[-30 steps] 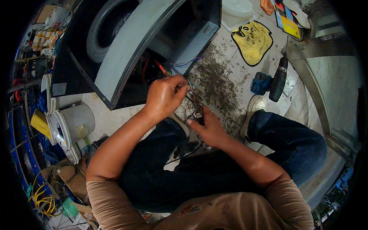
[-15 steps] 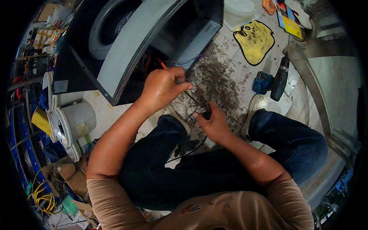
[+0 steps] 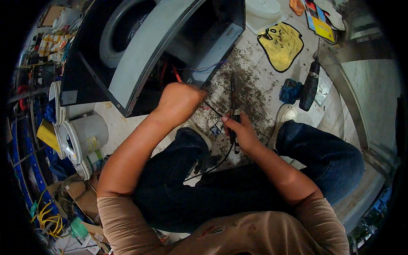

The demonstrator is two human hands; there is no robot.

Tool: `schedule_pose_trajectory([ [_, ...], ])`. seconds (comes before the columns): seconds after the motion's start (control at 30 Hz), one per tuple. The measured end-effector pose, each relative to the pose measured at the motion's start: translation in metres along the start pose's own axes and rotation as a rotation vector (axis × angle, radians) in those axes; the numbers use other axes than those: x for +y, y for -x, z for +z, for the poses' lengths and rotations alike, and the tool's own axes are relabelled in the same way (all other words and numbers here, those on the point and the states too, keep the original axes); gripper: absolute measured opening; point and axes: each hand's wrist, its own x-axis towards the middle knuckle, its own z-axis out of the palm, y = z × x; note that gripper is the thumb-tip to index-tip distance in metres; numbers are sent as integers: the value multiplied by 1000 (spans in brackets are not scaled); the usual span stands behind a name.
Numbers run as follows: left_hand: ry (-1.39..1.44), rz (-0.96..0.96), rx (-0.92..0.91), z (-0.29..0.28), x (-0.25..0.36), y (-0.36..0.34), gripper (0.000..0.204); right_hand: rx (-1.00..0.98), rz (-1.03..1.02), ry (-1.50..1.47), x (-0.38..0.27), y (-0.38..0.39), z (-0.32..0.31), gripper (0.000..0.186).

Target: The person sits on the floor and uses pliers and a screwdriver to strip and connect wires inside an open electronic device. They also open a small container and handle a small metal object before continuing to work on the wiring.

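Got the left hand point(image 3: 182, 103) curled beside an open cabinet point(image 3: 149, 49), can't tell around what. Got the right hand point(image 3: 245, 132) clamped on a slim dark tool point(image 3: 236, 113) over grimy floor point(image 3: 250, 91), with black cable point(image 3: 213, 109) in between.

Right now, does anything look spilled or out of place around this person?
Yes: dark dirt is scattered over the pale floor beside the open appliance housing. It looks odd because the floor around the cordless drill is much cleaner.

The right hand point(image 3: 243, 131) holds a slim dark tool point(image 3: 233, 96).
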Motion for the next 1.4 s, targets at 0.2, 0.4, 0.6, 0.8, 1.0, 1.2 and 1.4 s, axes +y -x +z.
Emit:
schedule_pose_trajectory([
  [0.2, -25, 148, 3, 3, -2, 7, 9, -61, -19, -59, 1, -1, 0, 24],
  [0.4, -147, 180, 18, 17, -2, 6, 7, -96, 35, -102, -3, 1, 0, 26],
  [0.6, 144, 124, 144, 12, -1, 5, 6, -100, 69, -53, -6, 4, 1, 30],
  [0.8, 891, -236, 151, 5, -4, 1, 15, -254, 61, -72, -7, 3, -3, 40],
  [1.0, 972, -334, 126, 10, -4, 2, 14, -365, 59, -91, -3, 0, -2, 43],
  [1.2, 907, -349, 156, 13, -2, 2, 12, -360, 45, -44, -5, 4, -1, 45],
  [1.4, 854, -348, 188, 13, -1, 1, 12, -349, 27, -67, -7, 5, 0, 42],
])
